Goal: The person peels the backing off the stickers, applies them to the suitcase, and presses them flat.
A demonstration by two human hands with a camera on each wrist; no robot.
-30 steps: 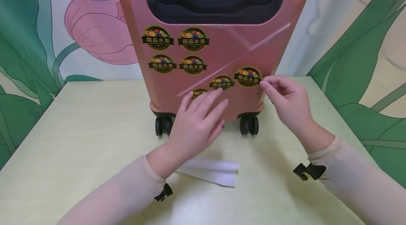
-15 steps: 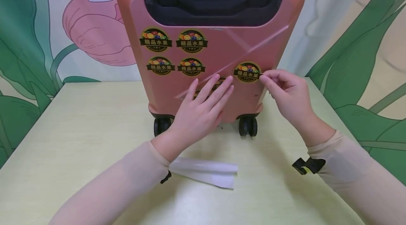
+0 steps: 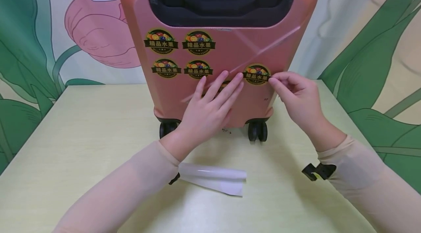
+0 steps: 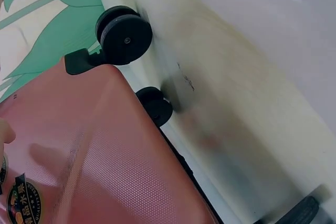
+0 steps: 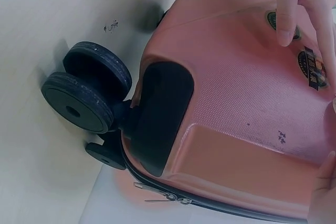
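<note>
A pink suitcase stands upright on its wheels, with several round fruit stickers on its front. My right hand pinches the right edge of one sticker at the lower right of that face. Whether this sticker lies fully flat is hard to tell. Spread, straight fingers of my left hand reach over the lower stickers, mostly hiding them, with fingertips close to the pinched sticker's left edge. In the right wrist view, two stickers show beside the left fingers.
A curled white sheet lies on the pale table in front of the suitcase. Black wheels support the case on the tabletop. Behind it hangs a backdrop with green leaves and a pink figure.
My left hand has moved up and right across the lower stickers, toward the pinched one. The sticker in my right hand has gone from tilted to nearly level.
</note>
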